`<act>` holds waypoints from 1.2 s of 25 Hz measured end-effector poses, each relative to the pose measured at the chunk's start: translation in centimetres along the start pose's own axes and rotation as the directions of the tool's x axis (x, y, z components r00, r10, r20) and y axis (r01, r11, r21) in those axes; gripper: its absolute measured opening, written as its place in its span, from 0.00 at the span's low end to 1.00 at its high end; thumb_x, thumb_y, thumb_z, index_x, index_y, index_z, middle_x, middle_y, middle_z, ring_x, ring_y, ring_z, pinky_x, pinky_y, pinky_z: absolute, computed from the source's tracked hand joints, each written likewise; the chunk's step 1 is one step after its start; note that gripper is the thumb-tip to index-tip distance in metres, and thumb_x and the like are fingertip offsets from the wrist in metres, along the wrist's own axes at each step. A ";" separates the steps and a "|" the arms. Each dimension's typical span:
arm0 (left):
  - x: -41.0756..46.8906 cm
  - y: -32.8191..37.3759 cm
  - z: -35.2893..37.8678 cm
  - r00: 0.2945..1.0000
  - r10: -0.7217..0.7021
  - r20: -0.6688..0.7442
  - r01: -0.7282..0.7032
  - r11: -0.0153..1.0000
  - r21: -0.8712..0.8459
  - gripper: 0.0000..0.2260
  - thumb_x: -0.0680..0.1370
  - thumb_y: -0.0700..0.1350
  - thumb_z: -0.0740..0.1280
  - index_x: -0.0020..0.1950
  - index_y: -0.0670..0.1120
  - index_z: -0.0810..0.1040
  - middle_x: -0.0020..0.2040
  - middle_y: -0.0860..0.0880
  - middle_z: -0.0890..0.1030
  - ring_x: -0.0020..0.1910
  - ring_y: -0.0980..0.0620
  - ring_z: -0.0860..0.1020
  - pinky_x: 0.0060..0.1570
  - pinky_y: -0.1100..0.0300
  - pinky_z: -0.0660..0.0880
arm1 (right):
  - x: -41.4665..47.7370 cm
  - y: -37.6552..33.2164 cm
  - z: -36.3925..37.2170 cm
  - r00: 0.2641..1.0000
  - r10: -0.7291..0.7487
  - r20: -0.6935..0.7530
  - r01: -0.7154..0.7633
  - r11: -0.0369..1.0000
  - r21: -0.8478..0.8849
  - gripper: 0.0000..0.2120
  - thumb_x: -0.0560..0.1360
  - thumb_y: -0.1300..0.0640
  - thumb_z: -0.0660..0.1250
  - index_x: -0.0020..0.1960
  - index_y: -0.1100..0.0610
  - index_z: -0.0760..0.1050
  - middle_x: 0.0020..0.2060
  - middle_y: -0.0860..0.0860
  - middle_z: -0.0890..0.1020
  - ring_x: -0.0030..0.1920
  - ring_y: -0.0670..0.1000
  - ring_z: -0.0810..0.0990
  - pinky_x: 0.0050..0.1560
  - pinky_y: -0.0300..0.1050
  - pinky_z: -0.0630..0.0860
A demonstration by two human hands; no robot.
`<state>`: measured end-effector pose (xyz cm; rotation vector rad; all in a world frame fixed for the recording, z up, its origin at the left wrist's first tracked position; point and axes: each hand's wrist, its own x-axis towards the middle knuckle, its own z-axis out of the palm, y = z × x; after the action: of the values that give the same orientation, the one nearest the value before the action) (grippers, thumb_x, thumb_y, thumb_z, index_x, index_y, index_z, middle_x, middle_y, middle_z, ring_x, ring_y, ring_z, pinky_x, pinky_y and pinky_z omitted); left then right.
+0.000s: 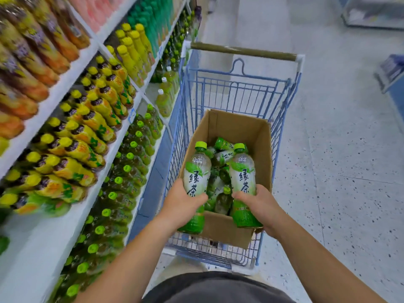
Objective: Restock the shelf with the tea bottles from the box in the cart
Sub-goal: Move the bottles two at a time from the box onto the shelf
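Observation:
My left hand [181, 204] grips a green tea bottle [196, 171] with a lime cap, held upright above the near end of the cardboard box [238, 125]. My right hand [260, 204] grips a second green tea bottle [242, 173] beside it. Several more green tea bottles [220, 154] lie loose inside the box. The box sits in a blue wire cart [236, 88]. To the left, the shelf [122, 138] holds rows of lime-capped green tea bottles [131, 156] on its lower tier.
Upper shelf tiers carry yellow-capped bottles [87, 132], orange bottles [28, 62] and green ones [153, 20]. The cart's handle [242, 51] is at its far end. Speckled floor [341, 149] opens to the right, with display units [391, 73] at the far right edge.

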<state>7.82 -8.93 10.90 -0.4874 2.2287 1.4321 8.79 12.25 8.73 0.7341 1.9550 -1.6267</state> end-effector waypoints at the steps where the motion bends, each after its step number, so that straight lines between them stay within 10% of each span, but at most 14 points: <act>1: -0.7 0.1 0.2 1.000 0.002 -0.031 -0.002 1.000 -0.004 0.11 0.74 0.42 0.75 0.48 0.51 0.74 0.44 0.48 0.81 0.40 0.52 0.79 0.34 0.60 0.74 | -0.1 -0.1 -0.3 1.000 -0.018 0.017 0.018 1.000 -0.021 0.25 0.65 0.47 0.77 0.58 0.54 0.77 0.47 0.57 0.86 0.45 0.58 0.87 0.48 0.62 0.85; 8: -9.4 -2.2 1.3 0.958 -0.092 -0.271 0.043 0.983 -0.181 0.18 0.72 0.48 0.77 0.58 0.50 0.75 0.51 0.49 0.82 0.47 0.52 0.82 0.43 0.56 0.81 | -3.8 -0.2 -1.4 0.955 -0.149 0.258 0.204 0.958 -0.203 0.14 0.70 0.52 0.74 0.55 0.53 0.78 0.47 0.57 0.84 0.47 0.58 0.85 0.45 0.56 0.83; 17: -19.6 -8.8 -0.6 0.778 -0.302 -0.551 0.054 0.906 -0.419 0.22 0.71 0.48 0.80 0.59 0.48 0.74 0.51 0.50 0.82 0.47 0.52 0.82 0.42 0.57 0.79 | -9.5 -0.1 6.6 0.826 -0.165 0.539 0.419 0.820 -0.390 0.25 0.60 0.43 0.74 0.55 0.50 0.78 0.47 0.52 0.85 0.46 0.54 0.85 0.51 0.59 0.83; 30: -30.6 -22.6 -9.7 0.569 -0.465 -0.678 0.038 0.839 -0.543 0.22 0.70 0.47 0.79 0.58 0.50 0.73 0.50 0.52 0.81 0.46 0.57 0.80 0.39 0.61 0.77 | -18.3 4.4 24.4 0.690 -0.128 0.713 0.578 0.690 -0.436 0.09 0.72 0.56 0.76 0.49 0.48 0.79 0.45 0.50 0.85 0.45 0.51 0.84 0.46 0.50 0.82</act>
<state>43.42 -25.19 13.88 -1.8948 2.1761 1.8108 25.96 -12.85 13.72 -0.5008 1.9729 -1.0295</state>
